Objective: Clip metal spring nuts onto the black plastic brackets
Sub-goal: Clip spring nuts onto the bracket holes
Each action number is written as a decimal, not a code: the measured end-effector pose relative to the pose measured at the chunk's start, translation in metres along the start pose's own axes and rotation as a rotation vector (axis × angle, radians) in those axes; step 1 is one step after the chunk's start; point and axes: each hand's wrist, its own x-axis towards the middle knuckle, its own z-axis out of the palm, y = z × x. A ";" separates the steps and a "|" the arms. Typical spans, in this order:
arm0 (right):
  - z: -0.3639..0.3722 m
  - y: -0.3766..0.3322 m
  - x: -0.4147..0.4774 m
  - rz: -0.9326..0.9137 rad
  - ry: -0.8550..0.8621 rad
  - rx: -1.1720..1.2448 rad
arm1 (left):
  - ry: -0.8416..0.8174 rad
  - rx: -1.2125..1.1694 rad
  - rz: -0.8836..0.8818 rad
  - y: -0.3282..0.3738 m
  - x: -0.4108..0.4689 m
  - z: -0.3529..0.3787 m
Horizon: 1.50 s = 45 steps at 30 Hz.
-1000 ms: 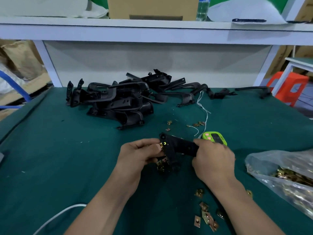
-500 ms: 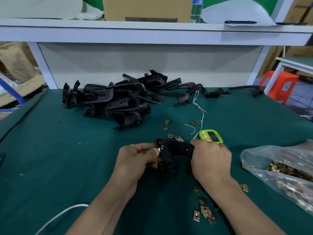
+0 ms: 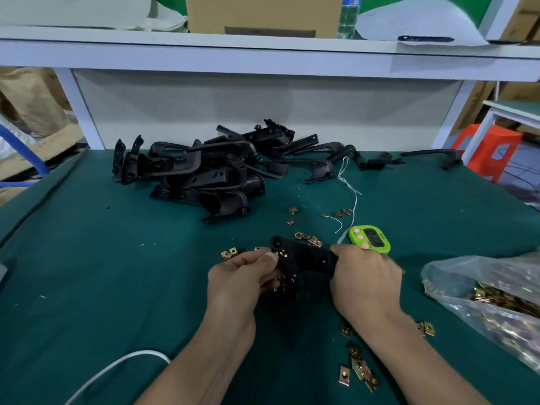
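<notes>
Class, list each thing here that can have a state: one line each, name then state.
Left hand: pinching spring nut onto held bracket.
Right hand: gripping held bracket's other end.
Bracket pile: heaped, untouched.
Loose nuts: scattered on table.
Bag: lying down, holding nuts.
Timer: face up, display unreadable.

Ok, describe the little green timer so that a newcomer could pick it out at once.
On the green table, find the right hand gripping one end of a black bracket. Just beyond its knuckles lies the timer. It alone is lime green, with pink buttons and a dark screen, unlike the pile of brackets and the brass clips scattered around.
</notes>
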 end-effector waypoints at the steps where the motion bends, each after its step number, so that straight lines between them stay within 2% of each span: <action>1: 0.001 0.001 0.001 -0.005 -0.016 -0.013 | -0.001 -0.005 0.009 0.000 -0.002 0.001; 5: -0.002 0.001 0.003 -0.015 -0.051 0.050 | 0.072 -0.056 0.074 0.002 -0.007 0.007; 10: -0.007 -0.003 -0.001 -0.031 -0.039 0.069 | 0.073 -0.107 0.074 0.005 -0.006 0.006; 13: -0.011 -0.003 -0.003 -0.013 0.008 0.041 | 0.095 0.049 0.133 0.000 -0.005 0.005; 17: -0.010 -0.003 -0.004 -0.059 0.035 0.069 | 0.143 0.567 0.429 -0.003 -0.013 0.004; 19: -0.012 -0.005 -0.005 -0.071 0.062 0.127 | 0.114 0.711 0.505 -0.001 -0.020 0.007; 23: -0.009 -0.005 -0.007 -0.107 0.201 0.192 | 0.141 0.835 0.491 -0.002 -0.020 0.008; 29: -0.007 -0.005 -0.010 -0.153 0.197 0.140 | 0.102 0.971 0.543 -0.001 -0.024 0.010; 34: -0.006 -0.002 -0.009 -0.137 0.167 0.136 | 0.094 0.931 0.600 -0.003 -0.025 0.012; 38: 0.008 0.004 -0.008 -0.064 0.053 0.114 | 0.100 0.694 0.535 -0.007 -0.017 0.013; 42: 0.006 0.008 -0.003 0.030 0.048 0.213 | -0.028 0.505 0.469 -0.006 -0.012 0.015; 45: 0.002 0.012 -0.001 0.021 0.015 0.230 | -0.104 0.451 0.392 -0.003 -0.007 0.012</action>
